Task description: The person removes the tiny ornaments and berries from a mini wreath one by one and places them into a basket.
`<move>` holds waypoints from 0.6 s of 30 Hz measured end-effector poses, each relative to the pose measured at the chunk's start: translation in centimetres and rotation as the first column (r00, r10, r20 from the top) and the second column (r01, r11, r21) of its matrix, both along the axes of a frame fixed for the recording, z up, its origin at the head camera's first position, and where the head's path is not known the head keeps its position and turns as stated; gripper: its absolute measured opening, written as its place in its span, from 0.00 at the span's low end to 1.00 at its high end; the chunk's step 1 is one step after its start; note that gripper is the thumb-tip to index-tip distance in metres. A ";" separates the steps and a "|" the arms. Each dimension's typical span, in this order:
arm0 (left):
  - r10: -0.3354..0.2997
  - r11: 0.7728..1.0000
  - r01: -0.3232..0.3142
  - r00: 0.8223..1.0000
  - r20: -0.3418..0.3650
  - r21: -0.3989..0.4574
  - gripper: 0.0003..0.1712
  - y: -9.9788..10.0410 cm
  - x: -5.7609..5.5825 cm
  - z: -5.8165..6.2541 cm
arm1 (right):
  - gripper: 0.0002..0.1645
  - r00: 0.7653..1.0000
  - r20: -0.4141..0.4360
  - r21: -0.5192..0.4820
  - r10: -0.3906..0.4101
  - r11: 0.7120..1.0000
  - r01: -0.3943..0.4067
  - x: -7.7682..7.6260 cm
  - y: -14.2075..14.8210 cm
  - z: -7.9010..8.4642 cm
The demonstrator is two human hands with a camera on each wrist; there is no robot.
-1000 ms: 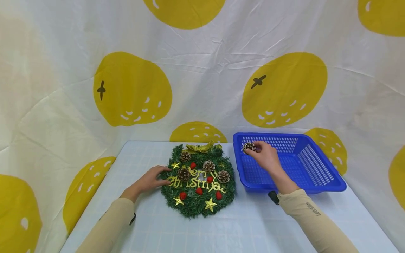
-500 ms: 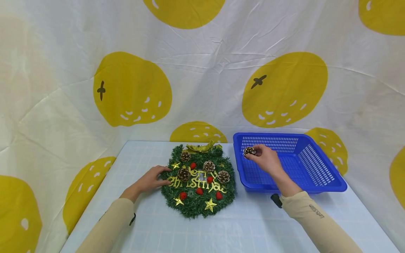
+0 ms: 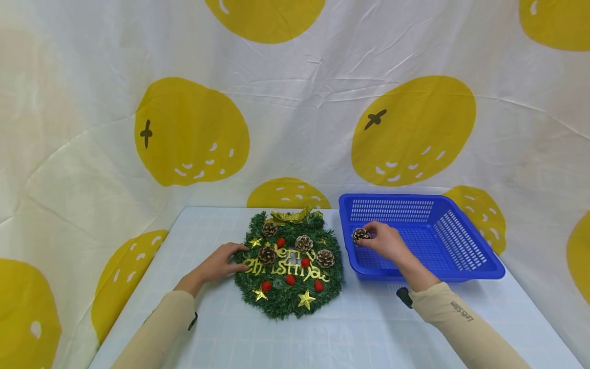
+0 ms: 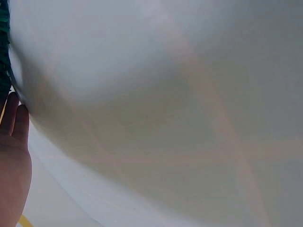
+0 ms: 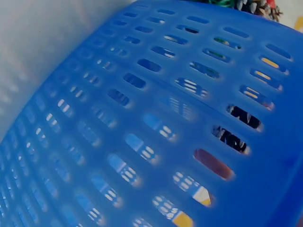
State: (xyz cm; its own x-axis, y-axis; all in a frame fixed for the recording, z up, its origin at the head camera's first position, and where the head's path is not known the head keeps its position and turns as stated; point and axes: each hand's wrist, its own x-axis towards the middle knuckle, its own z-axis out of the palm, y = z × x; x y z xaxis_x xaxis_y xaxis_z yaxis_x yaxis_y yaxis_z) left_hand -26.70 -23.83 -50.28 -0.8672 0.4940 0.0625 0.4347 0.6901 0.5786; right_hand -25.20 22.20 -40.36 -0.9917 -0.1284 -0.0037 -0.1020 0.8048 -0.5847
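In the head view, my right hand [image 3: 386, 242] pinches a brown, white-tipped pine cone [image 3: 360, 235] between thumb and fingers, low inside the left part of a blue plastic basket [image 3: 415, 274]. From the right wrist, the slotted basket wall [image 5: 156, 85] fills most of the view and hides nearly all of that hand. My left hand [image 3: 222, 262] lies at the left edge of a green Christmas wreath [image 3: 286, 306], its fingers extended onto the foliage. The left wrist view catches the hand's side [image 4: 14, 161] and a strip of wreath greenery [image 4: 4, 52].
On the wreath are several pine cones [image 3: 304, 243], red berries [image 3: 290, 279], gold stars [image 3: 306, 299], gold "Merry Christmas" lettering [image 3: 255, 264] and a gold ribbon [image 3: 291, 216]. A pale checked cloth [image 3: 258, 343] covers the table. Behind hangs a white curtain [image 3: 299, 128] with yellow fruit prints.
My right hand has lowered the pine cone further into the basket. My left hand has stayed at the wreath's edge.
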 end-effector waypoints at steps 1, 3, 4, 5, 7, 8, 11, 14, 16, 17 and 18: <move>-0.001 1.000 0.001 1.000 -0.003 0.001 0.34 0.0 0.0 0.0 | 0.28 1.000 0.002 0.006 0.007 1.000 -0.007 0.0 0.0 -0.2; -0.006 1.000 0.006 1.000 -0.008 0.003 0.33 0.0 0.0 0.0 | 0.27 1.000 0.006 0.013 0.014 1.000 -0.014 -0.1 0.0 -0.4; -0.003 1.000 0.003 1.000 -0.004 0.007 0.33 0.0 0.1 0.1 | 0.27 1.000 0.007 0.016 0.014 1.000 -0.014 -0.1 0.0 -0.5; -0.004 1.000 0.004 1.000 -0.005 0.010 0.33 0.0 0.1 0.1 | 0.27 1.000 0.009 0.020 0.016 1.000 -0.016 -0.1 0.0 -0.6; -0.001 1.000 0.001 1.000 0.000 0.013 0.33 0.0 0.1 0.2 | 0.27 1.000 0.010 0.027 0.018 0.999 -0.018 -0.2 0.0 -0.7; -0.002 1.000 0.002 1.000 -0.002 0.014 0.33 0.0 0.1 0.2 | 0.28 1.000 0.012 0.032 0.018 0.999 -0.019 -0.2 0.0 -0.7; -0.008 1.000 0.008 1.000 -0.012 0.016 0.33 -0.1 0.0 0.2 | 0.28 0.999 0.025 0.042 0.024 0.999 -0.025 -0.2 0.0 -0.8; -0.019 1.000 0.019 0.999 -0.026 0.013 0.33 -0.1 -0.1 0.1 | 0.28 0.999 0.033 0.047 0.031 0.998 -0.032 -0.1 -0.1 -0.7; -0.020 1.000 0.020 1.000 -0.022 0.013 0.33 -0.1 -0.1 0.1 | 0.29 0.999 0.038 0.046 0.038 0.998 -0.039 -0.1 -0.1 -0.7; -0.017 1.000 0.017 1.000 -0.015 0.014 0.34 -0.2 -0.1 0.1 | 0.29 0.998 0.040 0.045 0.040 0.998 -0.042 -0.1 -0.1 -0.7; -0.015 1.000 0.015 1.000 -0.009 0.016 0.34 -0.1 -0.1 0.1 | 0.29 0.998 0.042 0.044 0.042 0.998 -0.044 -0.1 -0.1 -0.7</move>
State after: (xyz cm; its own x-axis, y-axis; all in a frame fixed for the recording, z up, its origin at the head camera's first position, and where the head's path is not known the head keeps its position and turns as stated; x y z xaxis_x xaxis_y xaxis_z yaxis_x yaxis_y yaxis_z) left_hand -26.75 -23.98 -50.20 -0.8591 0.5058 0.0780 0.4500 0.6739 0.5860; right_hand -25.25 22.07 -41.02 -0.9842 -0.1694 -0.0513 -0.1133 0.8255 -0.5528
